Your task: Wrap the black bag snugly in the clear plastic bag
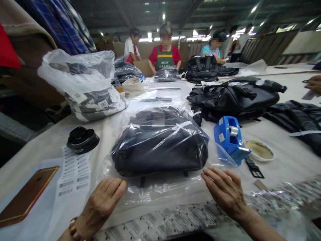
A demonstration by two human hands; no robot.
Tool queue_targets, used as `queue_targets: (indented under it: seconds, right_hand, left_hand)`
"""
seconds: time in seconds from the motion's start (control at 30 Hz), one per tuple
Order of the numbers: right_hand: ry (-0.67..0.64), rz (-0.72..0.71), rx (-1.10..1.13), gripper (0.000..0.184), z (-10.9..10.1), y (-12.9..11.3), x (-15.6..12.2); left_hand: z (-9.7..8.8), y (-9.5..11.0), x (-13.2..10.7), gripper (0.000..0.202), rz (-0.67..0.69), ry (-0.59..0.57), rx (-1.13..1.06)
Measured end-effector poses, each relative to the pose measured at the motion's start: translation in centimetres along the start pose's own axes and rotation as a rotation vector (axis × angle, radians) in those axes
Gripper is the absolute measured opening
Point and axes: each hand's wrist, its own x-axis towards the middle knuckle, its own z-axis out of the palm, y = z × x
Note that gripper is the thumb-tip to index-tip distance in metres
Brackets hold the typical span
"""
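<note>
Head view, just 1 to go through. From where I stand, black bag [160,154] lies mid-table, right in front of the person, inside a clear plastic bag [160,196] whose near edge faces them. Left hand [106,197] at the near left corner of the plastic: fingers close together, half bent. Right hand [224,190] at the near right: fingers longer, slightly apart, tips by the film. Thumbs hidden, so can't tell if either pinches plastic or only rests on it. 2 hands set wide, 1 per side, probably to keep the loose edge even.

Blue tape dispenser [227,137] just right of the black bag, likely parked there for easy reach; black buckle [254,168] near it. White strips [184,125] go over the straps, maybe to hold them together. Label sheet [74,170] and brown phone [27,194] sit off left, presumably out of the way. White sack [77,72] stands open, mouth up, handy for its contents. More black bags [235,97] heaped far right.

Writing: the co-worker's green apron [165,62] reads "OMLUN", smaller line under it unreadable. Barcodes in rows on the label sheet, another on a sticker [102,103] at the sack. Printed film [150,221] along the near table edge has small text, can't read. No brand legible on the black bag.
</note>
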Motion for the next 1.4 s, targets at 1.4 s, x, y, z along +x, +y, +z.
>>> queue_targets:
  seconds: [1.4]
  right_hand:
    - [-0.011,-0.098,0.104,0.029,1.4,0.1,1.7]
  left_hand:
    - [4.3,4.8,11.2,0.034,0.174,0.119,-0.136]
